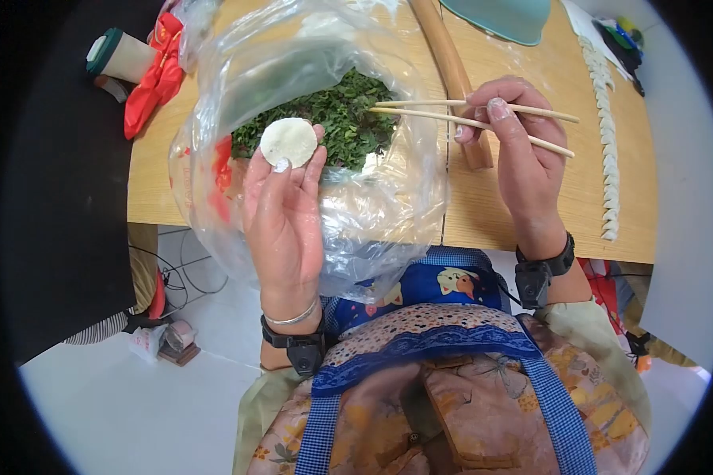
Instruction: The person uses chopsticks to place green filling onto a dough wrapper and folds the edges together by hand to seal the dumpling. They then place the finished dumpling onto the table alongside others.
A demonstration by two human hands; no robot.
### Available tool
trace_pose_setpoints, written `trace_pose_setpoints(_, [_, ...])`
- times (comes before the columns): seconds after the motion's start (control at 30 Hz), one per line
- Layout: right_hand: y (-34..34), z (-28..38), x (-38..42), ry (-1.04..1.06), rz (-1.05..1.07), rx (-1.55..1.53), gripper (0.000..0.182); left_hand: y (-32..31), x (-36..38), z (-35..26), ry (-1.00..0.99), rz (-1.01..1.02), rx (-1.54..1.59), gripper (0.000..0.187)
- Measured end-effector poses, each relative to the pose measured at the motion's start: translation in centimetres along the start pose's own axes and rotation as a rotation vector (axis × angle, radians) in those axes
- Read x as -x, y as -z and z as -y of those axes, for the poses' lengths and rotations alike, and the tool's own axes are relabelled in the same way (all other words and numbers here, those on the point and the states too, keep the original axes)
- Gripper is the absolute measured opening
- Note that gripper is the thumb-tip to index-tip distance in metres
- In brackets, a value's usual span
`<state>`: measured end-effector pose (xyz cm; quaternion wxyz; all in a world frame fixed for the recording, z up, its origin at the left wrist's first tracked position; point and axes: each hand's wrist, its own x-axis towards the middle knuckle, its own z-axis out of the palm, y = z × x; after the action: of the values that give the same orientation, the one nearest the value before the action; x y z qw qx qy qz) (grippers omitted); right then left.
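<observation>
A round, pale dumpling wrapper (288, 143) rests on the fingers of my left hand (287, 210), with the thumb pressed on its lower edge. My right hand (527, 150) grips a pair of wooden chopsticks (428, 115), slightly apart and pointing left. Their tips reach the chopped green filling (348, 107), which lies in a large clear plastic bag (376, 194) spread open on the table. No filling shows on the wrapper. White flour dusts the fingertips of both hands. The wrapper hides part of the filling behind it.
A wooden rolling pin (449, 67) lies just behind my right hand. At the far right, folded dumplings (602, 134) form a long row on the wooden table (531, 229). A teal container (503, 17) sits at the back, and a cup (123, 55) beside red plastic (157, 75) at left.
</observation>
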<state>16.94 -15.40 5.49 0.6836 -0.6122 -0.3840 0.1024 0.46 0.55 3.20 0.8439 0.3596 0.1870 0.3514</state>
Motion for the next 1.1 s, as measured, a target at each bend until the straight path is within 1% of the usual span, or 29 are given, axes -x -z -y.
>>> trace_pose_setpoints(0.1, [0.1, 0.5, -0.2, 0.049, -0.03, -0.087, 0.019, -0.3, -0.1, 0.1, 0.023, 0.02, -0.086, 0.04])
trace_pose_setpoints(0.13, [0.1, 0.7, -0.2, 0.073, -0.019, -0.109, 0.019, -0.4, -0.1, 0.3, 0.021, 0.019, -0.087, 0.04])
trace_pose_setpoints(0.2, [0.0, 1.2, -0.3, 0.096, -0.006, -0.133, 0.019, -0.4, -0.1, 0.5, 0.104, 0.038, -0.014, 0.041])
trace_pose_setpoints(0.27, [-0.2, 1.7, -0.1, 0.141, 0.072, -0.153, 0.019, -0.7, 0.0, 0.5, 0.117, 0.048, -0.025, 0.042])
trace_pose_setpoints(0.33, [-0.5, 1.7, 0.2, 0.134, 0.099, -0.153, 0.019, -0.8, -0.1, 0.6, 0.158, 0.081, -0.053, 0.042])
trace_pose_setpoints(0.47, [-0.9, 1.3, 0.7, 0.086, 0.186, -0.172, 0.018, -0.7, 0.1, 0.7, 0.163, 0.073, -0.064, 0.04])
trace_pose_setpoints(0.57, [-1.1, 1.1, 0.9, 0.072, 0.213, -0.205, 0.018, -0.8, 0.0, 0.5, 0.158, 0.067, -0.094, 0.037])
trace_pose_setpoints(0.67, [-1.1, 1.1, 0.9, 0.128, 0.238, -0.147, 0.018, -0.7, -0.1, 0.7, 0.18, 0.046, -0.13, 0.033])
trace_pose_setpoints(0.8, [-1.0, 1.2, 0.8, 0.144, 0.264, -0.093, 0.018, -0.4, -0.4, 0.9, 0.168, 0.021, -0.154, 0.029])
trace_pose_setpoints(0.87, [-0.7, 1.2, 0.5, 0.239, 0.288, -0.079, 0.019, 0.0, -0.6, 0.9, 0.163, 0.001, -0.157, 0.028])
trace_pose_setpoints(0.93, [-0.3, 1.3, 0.3, 0.221, 0.244, -0.131, 0.019, 0.3, -1.0, 0.9, 0.08, -0.041, -0.13, 0.024])
trace_pose_setpoints(1.0, [0.1, 1.2, 0.1, 0.202, 0.2, -0.182, 0.019, 0.1, -1.6, 0.4, 0.079, -0.056, -0.107, 0.024])
trace_pose_setpoints(1.07, [0.3, 0.8, 0.1, 0.087, 0.06, -0.108, 0.019, -0.1, -2.4, 0.1, 0.044, -0.084, -0.07, 0.025])
trace_pose_setpoints(1.1, [0.3, 0.8, 0.1, 0.018, 0.031, -0.094, 0.018, 0.0, -2.8, 0.0, 0.035, -0.052, -0.052, 0.028])
